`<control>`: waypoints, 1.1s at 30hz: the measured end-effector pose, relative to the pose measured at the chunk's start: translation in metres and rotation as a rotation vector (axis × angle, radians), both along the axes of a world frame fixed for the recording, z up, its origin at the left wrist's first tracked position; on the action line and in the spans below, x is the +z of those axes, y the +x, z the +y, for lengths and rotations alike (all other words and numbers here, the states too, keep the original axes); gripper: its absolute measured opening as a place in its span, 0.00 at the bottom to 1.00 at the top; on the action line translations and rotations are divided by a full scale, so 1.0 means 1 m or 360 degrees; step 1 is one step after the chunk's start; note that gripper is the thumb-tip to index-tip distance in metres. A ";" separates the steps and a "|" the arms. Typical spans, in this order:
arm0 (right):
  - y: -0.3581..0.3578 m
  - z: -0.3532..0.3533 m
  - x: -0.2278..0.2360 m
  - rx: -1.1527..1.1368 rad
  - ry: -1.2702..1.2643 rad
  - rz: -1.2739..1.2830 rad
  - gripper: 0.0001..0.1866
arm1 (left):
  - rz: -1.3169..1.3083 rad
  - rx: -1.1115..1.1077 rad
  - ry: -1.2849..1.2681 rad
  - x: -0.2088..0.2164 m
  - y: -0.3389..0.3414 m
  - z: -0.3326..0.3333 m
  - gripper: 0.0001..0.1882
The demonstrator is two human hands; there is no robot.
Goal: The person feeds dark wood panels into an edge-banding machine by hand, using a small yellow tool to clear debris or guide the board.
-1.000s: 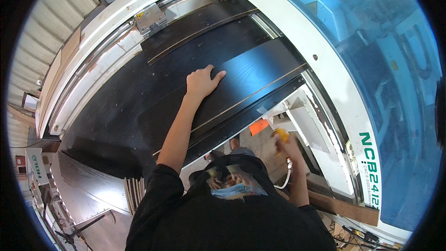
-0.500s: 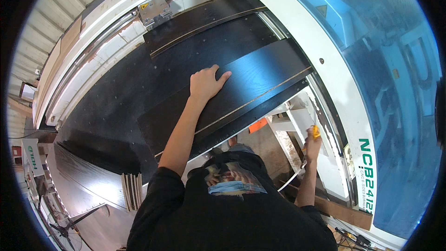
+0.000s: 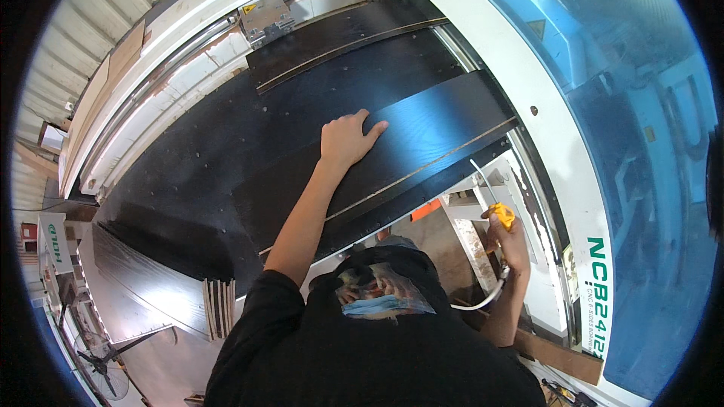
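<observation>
My left hand (image 3: 348,138) rests on a long black board (image 3: 422,132), its fingers bent over the far edge and the thumb spread on the top face. The board's near edge shows a pale groove line along its length. It lies on the wide black machine bed (image 3: 188,151). In my right hand (image 3: 509,240) is a yellow air blow gun (image 3: 502,215) with a thin metal nozzle pointing toward the board's near right end. A white hose (image 3: 486,300) trails from it beside my wrist.
Another black board (image 3: 343,36) lies farther back, near a metal clamp (image 3: 264,19). The machine's white frame (image 3: 547,105) and blue cover (image 3: 641,181) curve along the right. Several upright board edges (image 3: 219,309) stand at lower left. A brown wooden strip (image 3: 562,356) lies at lower right.
My right hand has raised and turned the air blow gun, and its nozzle now points up toward the board. The whole view has shifted slightly; my left hand keeps its place on the board.
</observation>
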State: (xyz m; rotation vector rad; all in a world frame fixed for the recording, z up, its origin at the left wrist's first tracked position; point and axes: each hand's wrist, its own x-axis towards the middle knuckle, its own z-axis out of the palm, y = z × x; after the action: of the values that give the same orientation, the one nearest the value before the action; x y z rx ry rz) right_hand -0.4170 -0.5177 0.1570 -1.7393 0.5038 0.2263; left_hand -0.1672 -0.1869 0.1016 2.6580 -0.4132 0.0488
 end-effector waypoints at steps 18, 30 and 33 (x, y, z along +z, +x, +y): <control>0.191 -0.030 0.030 0.0427 -0.1438 -0.0230 0.26 | 0.0054 0.0010 -0.0258 0.006 -0.003 0.002 0.19; 0.235 0.065 0.043 0.0844 -0.1179 -0.0007 0.33 | -0.0258 0.0262 -0.0406 -0.028 0.157 0.054 0.25; 0.232 0.092 0.033 0.1179 -0.0969 0.0024 0.31 | 0.0040 0.0349 0.0139 -0.053 0.207 0.073 0.43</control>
State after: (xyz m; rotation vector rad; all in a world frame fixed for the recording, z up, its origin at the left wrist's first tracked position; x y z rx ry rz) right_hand -0.1846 -0.4260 0.1896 -2.4739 -0.1118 0.6595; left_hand 0.0397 -0.1141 0.0485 2.7762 -0.1165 0.0664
